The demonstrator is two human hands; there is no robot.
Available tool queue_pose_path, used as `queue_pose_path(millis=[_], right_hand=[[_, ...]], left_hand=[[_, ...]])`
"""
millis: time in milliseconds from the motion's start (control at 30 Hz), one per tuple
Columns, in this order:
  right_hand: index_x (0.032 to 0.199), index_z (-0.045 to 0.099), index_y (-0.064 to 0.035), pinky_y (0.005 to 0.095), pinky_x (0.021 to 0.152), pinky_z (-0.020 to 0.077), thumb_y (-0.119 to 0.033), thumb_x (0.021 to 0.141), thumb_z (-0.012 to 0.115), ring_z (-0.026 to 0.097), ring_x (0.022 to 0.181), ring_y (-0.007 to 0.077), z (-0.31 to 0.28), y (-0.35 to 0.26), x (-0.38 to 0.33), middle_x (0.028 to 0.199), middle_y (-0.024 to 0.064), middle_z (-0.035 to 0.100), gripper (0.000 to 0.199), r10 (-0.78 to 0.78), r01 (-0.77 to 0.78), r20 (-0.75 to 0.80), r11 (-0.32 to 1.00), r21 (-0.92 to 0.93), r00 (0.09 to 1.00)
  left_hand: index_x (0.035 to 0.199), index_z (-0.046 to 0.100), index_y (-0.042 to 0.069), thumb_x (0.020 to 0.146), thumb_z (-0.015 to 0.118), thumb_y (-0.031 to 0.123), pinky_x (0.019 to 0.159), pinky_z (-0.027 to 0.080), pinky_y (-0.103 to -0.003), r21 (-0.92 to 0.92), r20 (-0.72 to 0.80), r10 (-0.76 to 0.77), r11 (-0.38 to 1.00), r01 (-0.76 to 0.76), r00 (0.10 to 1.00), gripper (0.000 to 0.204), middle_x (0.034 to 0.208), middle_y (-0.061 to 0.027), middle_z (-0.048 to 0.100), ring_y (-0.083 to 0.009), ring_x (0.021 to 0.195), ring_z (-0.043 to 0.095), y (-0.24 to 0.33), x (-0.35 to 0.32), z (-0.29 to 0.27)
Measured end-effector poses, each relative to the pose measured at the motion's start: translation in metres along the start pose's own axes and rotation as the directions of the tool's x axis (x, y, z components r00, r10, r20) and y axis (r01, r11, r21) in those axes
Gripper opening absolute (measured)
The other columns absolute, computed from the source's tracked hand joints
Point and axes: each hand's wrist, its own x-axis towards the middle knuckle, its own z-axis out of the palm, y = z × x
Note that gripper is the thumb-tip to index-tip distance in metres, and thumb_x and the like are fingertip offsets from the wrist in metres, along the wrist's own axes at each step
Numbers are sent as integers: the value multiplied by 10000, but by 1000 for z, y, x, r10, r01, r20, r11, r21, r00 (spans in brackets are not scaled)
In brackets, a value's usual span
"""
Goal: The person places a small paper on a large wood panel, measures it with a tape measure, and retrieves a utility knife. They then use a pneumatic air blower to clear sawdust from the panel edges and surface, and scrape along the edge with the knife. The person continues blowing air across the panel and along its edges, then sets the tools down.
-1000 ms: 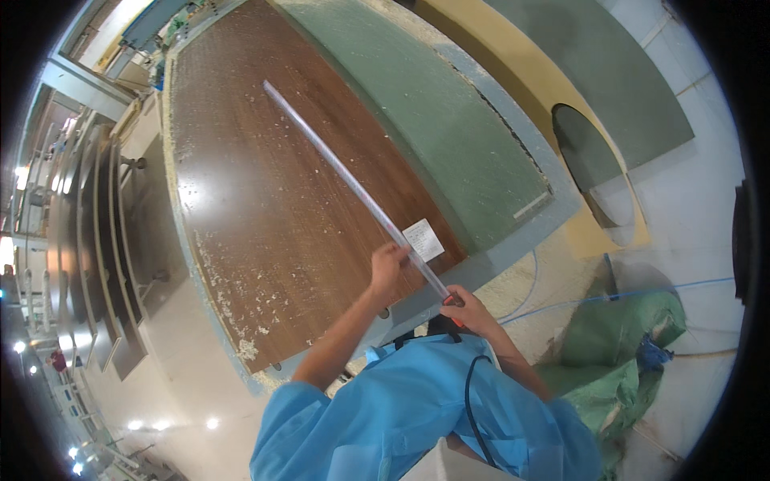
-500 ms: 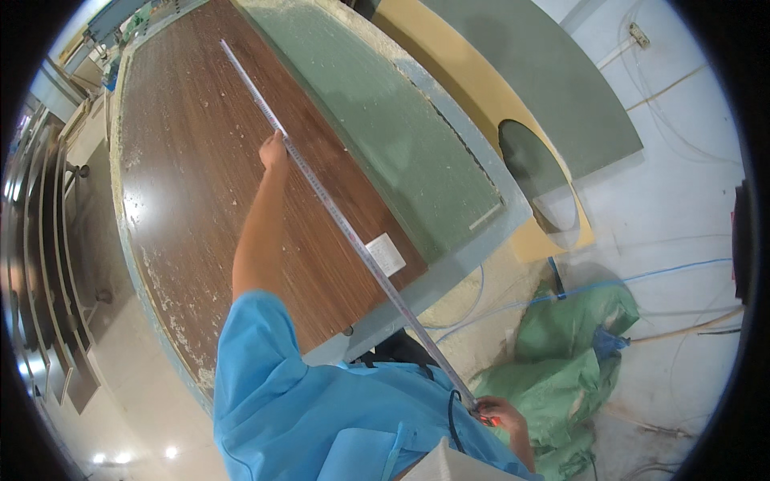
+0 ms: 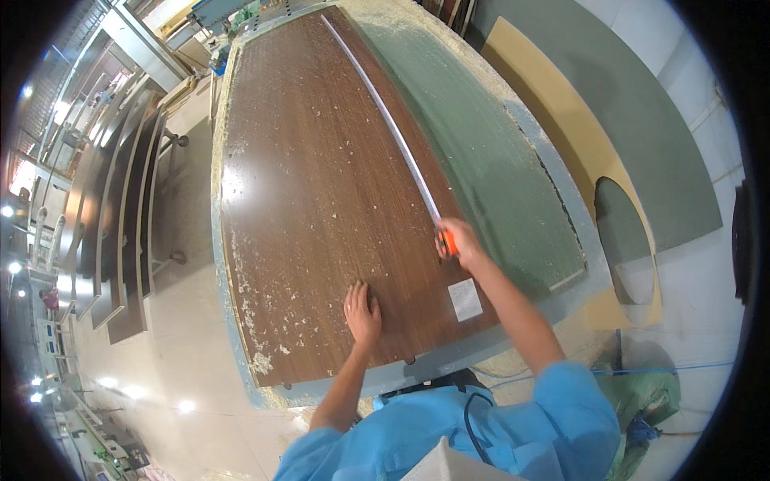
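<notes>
Label (image 3: 465,300), illegible, on panel (image 3: 321,208) near right; right hand (image 3: 465,241) clasps tape (image 3: 414,167), partly hiding its case (image 3: 451,243); left hand (image 3: 363,315) rests flat, unclenched.

Near the centre of the frame, your right hand (image 3: 461,244) gripped an orange tape measure (image 3: 449,242), its silver blade (image 3: 388,120) running along the brown board (image 3: 321,208) toward the top edge. Your left hand (image 3: 364,317) lay on the board at lower centre, left of a white label (image 3: 465,300). Pale shavings (image 3: 261,362) speckled the board's lower left part. A green surface (image 3: 497,200) flanked it on the right, with a yellow sheet (image 3: 565,124) farther right. Dark panels (image 3: 104,232) stood in a row at the frame's left, and your blue shirt (image 3: 385,445) filled the bottom.
</notes>
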Motion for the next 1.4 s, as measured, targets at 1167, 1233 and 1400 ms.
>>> queue_pose_path(millis=[1167,1233,1400], right_hand=[[782,549,-88,347,400,416,-320,812,727,547,479,175,61,-26,117,638,50,541,293,86,-101,-127,988,-120,988],[783,545,-91,353,418,415,-329,795,737,535,491,182,77,-40,144,645,49,520,306,96,-118,-165,985,-128,982],[799,533,-83,390,465,442,-320,788,740,518,521,196,104,-63,213,670,55,513,315,88,-116,-170,979,-165,981]], left_hand=[[1385,506,90,931,564,231,1197,243,-479,183,127,-53,983,29,990,480,1495,-105,475,-308,1439,364,-2,-15,5],[1377,517,102,916,572,237,1195,245,-476,195,137,-78,980,50,987,484,1480,-90,493,-299,1436,371,-2,-13,6],[1375,522,105,900,579,246,1188,246,-479,181,129,-81,982,56,988,499,1485,-91,483,-294,1438,366,-5,-11,7]])
